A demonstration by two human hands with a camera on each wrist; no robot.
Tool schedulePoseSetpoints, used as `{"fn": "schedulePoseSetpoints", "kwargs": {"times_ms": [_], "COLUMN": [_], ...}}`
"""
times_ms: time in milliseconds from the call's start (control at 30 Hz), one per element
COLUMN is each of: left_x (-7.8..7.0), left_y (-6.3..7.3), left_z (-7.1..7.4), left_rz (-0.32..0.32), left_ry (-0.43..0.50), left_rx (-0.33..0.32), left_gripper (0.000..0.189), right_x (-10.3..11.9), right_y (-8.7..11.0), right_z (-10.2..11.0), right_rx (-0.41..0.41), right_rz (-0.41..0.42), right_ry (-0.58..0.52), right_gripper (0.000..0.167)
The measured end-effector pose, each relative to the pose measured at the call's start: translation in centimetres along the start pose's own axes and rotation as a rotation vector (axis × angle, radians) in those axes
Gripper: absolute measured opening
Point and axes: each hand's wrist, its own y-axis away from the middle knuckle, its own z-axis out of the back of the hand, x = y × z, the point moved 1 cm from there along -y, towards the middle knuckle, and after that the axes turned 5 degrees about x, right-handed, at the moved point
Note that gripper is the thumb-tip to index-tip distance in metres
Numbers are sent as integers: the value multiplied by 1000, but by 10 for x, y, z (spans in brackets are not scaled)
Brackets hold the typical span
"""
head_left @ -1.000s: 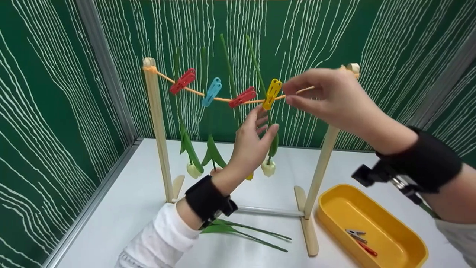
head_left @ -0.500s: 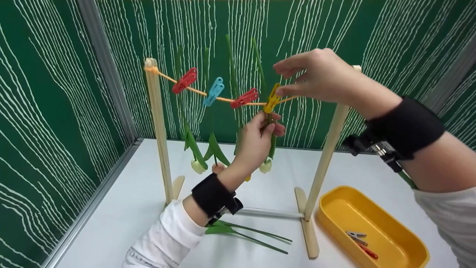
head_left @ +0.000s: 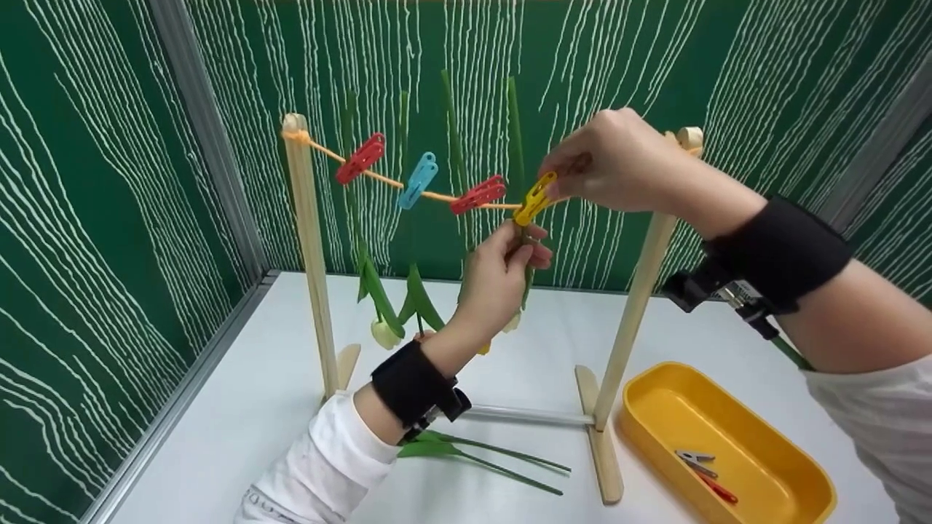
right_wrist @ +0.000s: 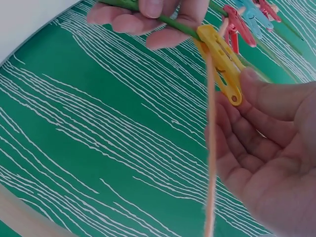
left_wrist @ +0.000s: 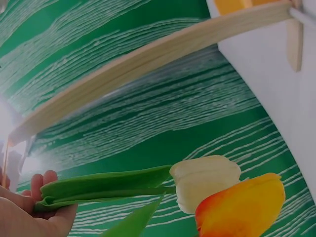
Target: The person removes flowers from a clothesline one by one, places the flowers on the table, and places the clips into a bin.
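Note:
My right hand pinches a yellow clothespin between thumb and fingers, at the orange cord. Just below it, my left hand pinches the green stem of a white tulip, which hangs head down. In the right wrist view the clothespin's jaws lie over the stem and the cord. Further left on the cord are a red clothespin, a blue clothespin and another red clothespin, each with an upside-down tulip. An orange-yellow tulip hangs beside the white one.
The cord runs between two wooden posts on a white table. A yellow tray at the right holds a grey clothespin and a red one. More leafy stems lie in front of the stand.
My right hand moves from beside the yellow clothespin onto it and now pinches it. My left fingers close on the stem. The clothespin tilts rightward and the stem's top swings right.

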Motion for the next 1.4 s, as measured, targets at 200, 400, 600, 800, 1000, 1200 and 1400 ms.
{"fn": "schedulePoseSetpoints", "kwargs": {"times_ms": [200,400,600,800,1000,1200,1400], "left_x": [0,1,1,2,12,30,48], "left_y": [1,8,22,41,65,90,110], "left_z": [-1,-1,1,6,6,-3,-4], "left_rz": [9,0,-42,-30,28,48,65], "left_ry": [41,25,-33,-124,-184,-278,-465], "left_rx": [23,49,111,198,316,436,575], "left_gripper": [17,16,17,25,28,31,37], "right_x": [-1,-4,-19,-45,-75,-94,-119], "right_y": [2,5,14,43,95,149,192], "right_z": [1,9,21,30,21,-3,-36], "right_rx": [-98,-173,-273,-376,-413,-423,-477], "right_rz": [-117,-207,-253,-284,-383,-522,-479], "right_ry": [-83,-193,-328,-513,-463,-346,-450], "right_gripper": [16,20,29,36,38,37,29]}}
